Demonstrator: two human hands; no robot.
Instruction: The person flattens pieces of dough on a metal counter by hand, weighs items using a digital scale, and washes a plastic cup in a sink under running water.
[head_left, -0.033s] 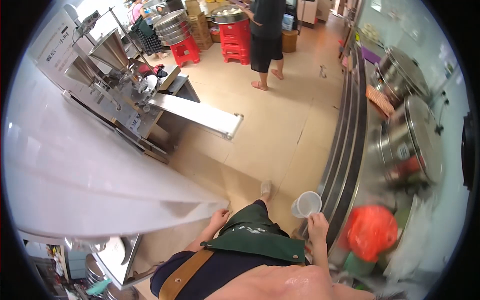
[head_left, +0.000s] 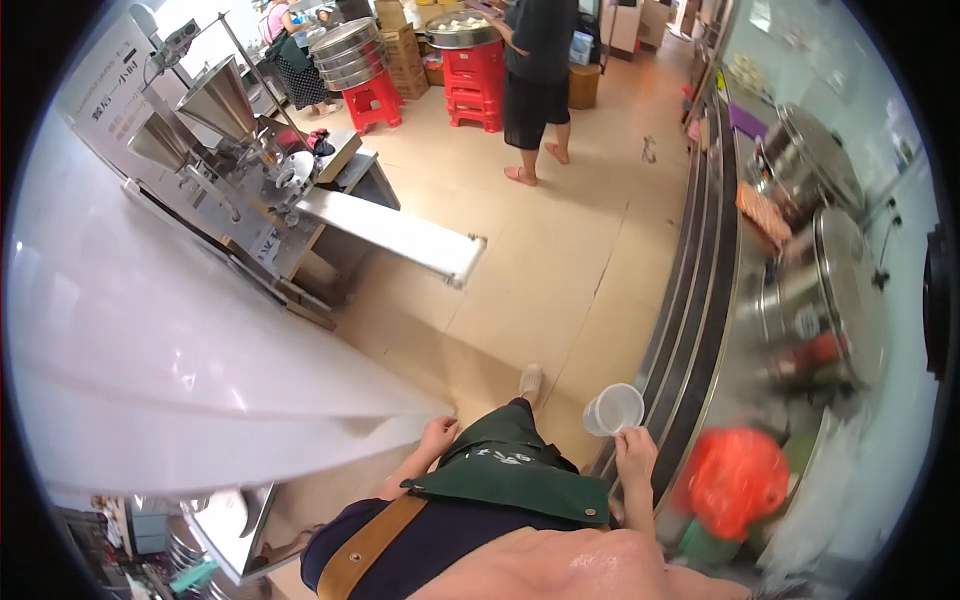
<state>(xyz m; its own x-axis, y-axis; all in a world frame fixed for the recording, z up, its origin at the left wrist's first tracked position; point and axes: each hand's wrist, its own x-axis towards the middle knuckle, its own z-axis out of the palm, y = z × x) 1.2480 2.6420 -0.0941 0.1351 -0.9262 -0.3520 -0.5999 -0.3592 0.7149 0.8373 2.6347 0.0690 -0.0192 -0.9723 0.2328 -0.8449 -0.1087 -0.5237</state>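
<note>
My right hand (head_left: 636, 450) grips the rim of a translucent white plastic cup (head_left: 614, 408), its round mouth facing up. The cup hangs over the floor beside the dark-striped front of the counter. My left hand (head_left: 438, 434) is at the left of my green apron (head_left: 510, 490), fingers curled. Right at its fingertips ends the lower corner of a white translucent curtain (head_left: 250, 380). Whether those fingers pinch the curtain cannot be made out.
A steel filling machine (head_left: 222, 100) with a white conveyor (head_left: 395, 232) juts from the left. Ahead stand a person in dark clothes (head_left: 538, 80), red stools (head_left: 472, 85) and steamers (head_left: 348, 52). Along the right counter are steel pots (head_left: 815, 290) and a red plastic bag (head_left: 740, 482).
The view has shifted slightly, so the pots and red bag sit a little lower. The curtain's lower edge has moved a bit. My right hand keeps its hold on the cup.
</note>
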